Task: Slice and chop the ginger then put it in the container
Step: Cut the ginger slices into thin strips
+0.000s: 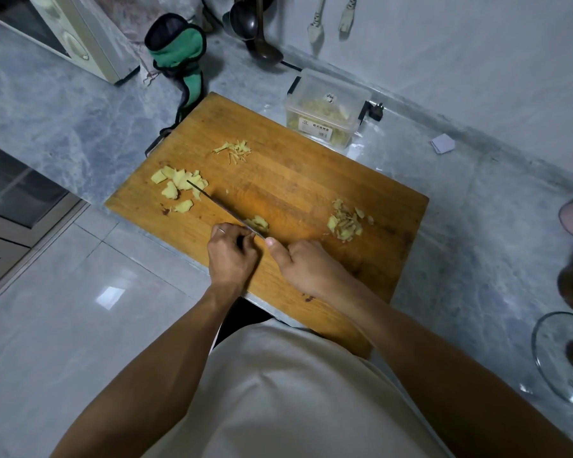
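- My left hand (232, 256) has its fingers curled round the knife (224, 209) handle; my right hand (303, 261) lies on the cutting board (295, 180), fingers hidden.
- Ginger piece (258, 223) sits beside the blade; the container (326, 109) is beyond the board.
- Risk: right thumb near the edge, so a slip could nick it.

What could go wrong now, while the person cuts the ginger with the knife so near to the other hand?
The right hand rests on the wooden cutting board with its thumb right at the thin dark knife, so a slip could nick it. The small pale-yellow ginger piece under the blade is held by no fingers and may skid. The left hand keeps its grip close to the blade.
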`<state>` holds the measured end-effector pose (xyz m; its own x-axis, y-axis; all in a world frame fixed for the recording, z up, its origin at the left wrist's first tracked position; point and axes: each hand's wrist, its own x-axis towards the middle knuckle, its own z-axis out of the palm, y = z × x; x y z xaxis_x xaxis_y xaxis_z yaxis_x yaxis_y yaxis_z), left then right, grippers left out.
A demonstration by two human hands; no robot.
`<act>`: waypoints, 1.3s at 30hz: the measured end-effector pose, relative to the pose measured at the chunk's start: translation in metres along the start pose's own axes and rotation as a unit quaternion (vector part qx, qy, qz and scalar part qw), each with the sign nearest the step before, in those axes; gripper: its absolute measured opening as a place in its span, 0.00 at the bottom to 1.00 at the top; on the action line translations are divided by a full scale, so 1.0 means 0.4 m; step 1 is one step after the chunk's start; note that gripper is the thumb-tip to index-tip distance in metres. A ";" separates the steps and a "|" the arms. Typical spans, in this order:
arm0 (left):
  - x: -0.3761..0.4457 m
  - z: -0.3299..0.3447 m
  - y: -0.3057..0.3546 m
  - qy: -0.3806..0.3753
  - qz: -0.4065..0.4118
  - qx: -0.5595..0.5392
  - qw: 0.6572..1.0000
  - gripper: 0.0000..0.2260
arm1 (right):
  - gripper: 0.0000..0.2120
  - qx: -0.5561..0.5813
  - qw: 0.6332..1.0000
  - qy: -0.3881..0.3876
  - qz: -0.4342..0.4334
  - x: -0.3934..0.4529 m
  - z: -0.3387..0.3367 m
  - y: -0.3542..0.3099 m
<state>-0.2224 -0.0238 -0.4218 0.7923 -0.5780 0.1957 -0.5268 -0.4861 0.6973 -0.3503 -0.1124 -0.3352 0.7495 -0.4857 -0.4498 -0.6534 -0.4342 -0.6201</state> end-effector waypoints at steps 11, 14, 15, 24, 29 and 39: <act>0.000 0.004 -0.007 -0.001 -0.010 -0.019 1.000 0.04 | 0.34 0.019 1.000 -0.013 -0.001 -0.044 -0.036 0.002; 0.003 0.010 -0.012 0.001 -0.014 -0.019 1.000 0.04 | 0.35 0.013 1.000 -0.006 0.001 -0.036 -0.036 0.003; 0.003 0.011 -0.013 0.002 -0.013 -0.019 1.000 0.04 | 0.34 0.010 1.000 -0.004 0.002 -0.033 -0.035 0.003; -0.001 0.003 -0.005 0.010 -0.002 -0.011 1.000 0.05 | 0.32 0.011 0.999 -0.004 0.036 -0.020 0.013 -0.012; -0.008 0.000 0.004 0.010 0.000 -0.021 1.000 0.05 | 0.33 -0.002 1.000 0.004 0.022 -0.030 0.006 -0.008; -0.002 0.001 -0.004 0.018 -0.011 -0.040 0.999 0.05 | 0.33 0.017 1.000 -0.005 0.020 -0.041 -0.011 -0.014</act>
<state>-0.2221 -0.0228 -0.4233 0.8152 -0.5426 0.2027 -0.4830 -0.4436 0.7549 -0.3593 -0.1053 -0.3217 0.7242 -0.4941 -0.4811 -0.6790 -0.3889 -0.6227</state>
